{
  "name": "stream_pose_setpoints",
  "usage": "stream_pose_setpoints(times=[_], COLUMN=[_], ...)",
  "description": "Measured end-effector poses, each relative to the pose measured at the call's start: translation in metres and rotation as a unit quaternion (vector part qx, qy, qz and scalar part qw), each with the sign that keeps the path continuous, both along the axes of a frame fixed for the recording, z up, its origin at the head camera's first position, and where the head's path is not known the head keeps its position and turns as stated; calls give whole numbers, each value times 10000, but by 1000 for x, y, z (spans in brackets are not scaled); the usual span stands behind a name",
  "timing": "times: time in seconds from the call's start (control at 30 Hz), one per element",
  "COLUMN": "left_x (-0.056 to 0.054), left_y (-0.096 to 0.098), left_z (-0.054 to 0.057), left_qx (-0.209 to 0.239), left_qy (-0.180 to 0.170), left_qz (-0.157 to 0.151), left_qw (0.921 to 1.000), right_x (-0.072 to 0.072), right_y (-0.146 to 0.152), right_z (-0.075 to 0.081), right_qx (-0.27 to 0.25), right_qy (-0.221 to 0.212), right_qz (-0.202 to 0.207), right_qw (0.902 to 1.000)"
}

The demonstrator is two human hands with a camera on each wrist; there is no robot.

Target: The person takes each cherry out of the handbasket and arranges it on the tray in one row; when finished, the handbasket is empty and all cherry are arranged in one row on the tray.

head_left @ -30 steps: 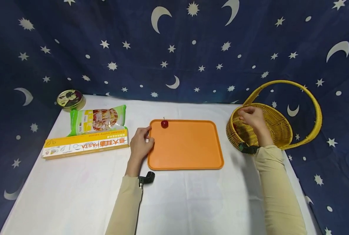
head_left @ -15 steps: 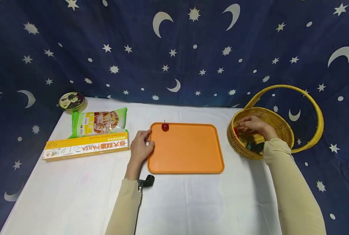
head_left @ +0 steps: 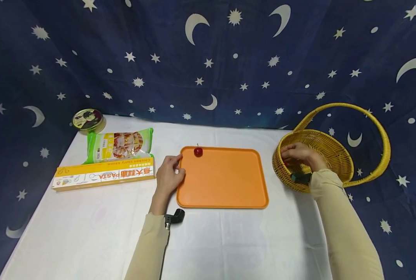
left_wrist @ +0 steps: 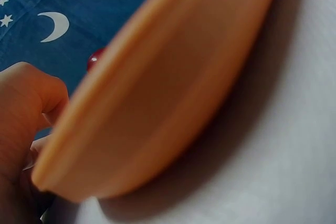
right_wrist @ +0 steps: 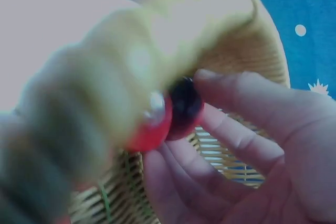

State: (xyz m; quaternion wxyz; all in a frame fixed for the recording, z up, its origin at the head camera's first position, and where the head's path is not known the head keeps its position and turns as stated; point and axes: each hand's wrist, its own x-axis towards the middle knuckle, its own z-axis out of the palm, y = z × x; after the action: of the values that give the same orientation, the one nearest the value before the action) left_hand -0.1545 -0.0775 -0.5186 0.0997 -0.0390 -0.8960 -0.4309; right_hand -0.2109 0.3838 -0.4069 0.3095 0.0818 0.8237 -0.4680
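In the head view, my left hand [head_left: 168, 173] holds the left rim of an orange tray [head_left: 227, 181], thumb and index finger at its edge. A dark red cherry [head_left: 198, 151] with a short stem sits by the tray's far left corner. My right hand [head_left: 300, 153] reaches into a yellow wicker basket [head_left: 335, 156] with a tall handle. The right wrist view shows its thumb and fingers pinching a dark red cherry [right_wrist: 185, 107]. Touching that one is a brighter red round fruit [right_wrist: 152, 129], partly hidden by the blurred basket rim [right_wrist: 131, 51].
Left of the tray lie a pasta box [head_left: 104, 174], a green food packet [head_left: 120, 146] and a round tin [head_left: 88, 119]. A white cloth [head_left: 229, 241] covers the table. Behind hangs a dark blue curtain [head_left: 165, 70] with moons and stars.
My right hand has gone from the basket's rim down into it, its fingers closing at the left inside wall. My left hand stays at the tray; the view has shifted slightly.
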Motion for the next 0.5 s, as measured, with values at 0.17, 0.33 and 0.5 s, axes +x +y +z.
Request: stream_pose_setpoints(times=[0.17,0.33,0.5], left_x=[0,0,2], left_y=[1,1,1], left_z=[2,4,6], left_qx=[26,40,70], left_qy=[-37,-50,-92], left_qz=[-30,-41,-35], left_qw=[10000,10000,9999], right_x=[5,14,35], right_y=[-3,-7,-15], right_z=[-2,-2,3], right_qx=[-32,232,674], right_qy=[185,622,1510], right_qz=[-244,-483,-1025], right_qw=[9995,9966,9809])
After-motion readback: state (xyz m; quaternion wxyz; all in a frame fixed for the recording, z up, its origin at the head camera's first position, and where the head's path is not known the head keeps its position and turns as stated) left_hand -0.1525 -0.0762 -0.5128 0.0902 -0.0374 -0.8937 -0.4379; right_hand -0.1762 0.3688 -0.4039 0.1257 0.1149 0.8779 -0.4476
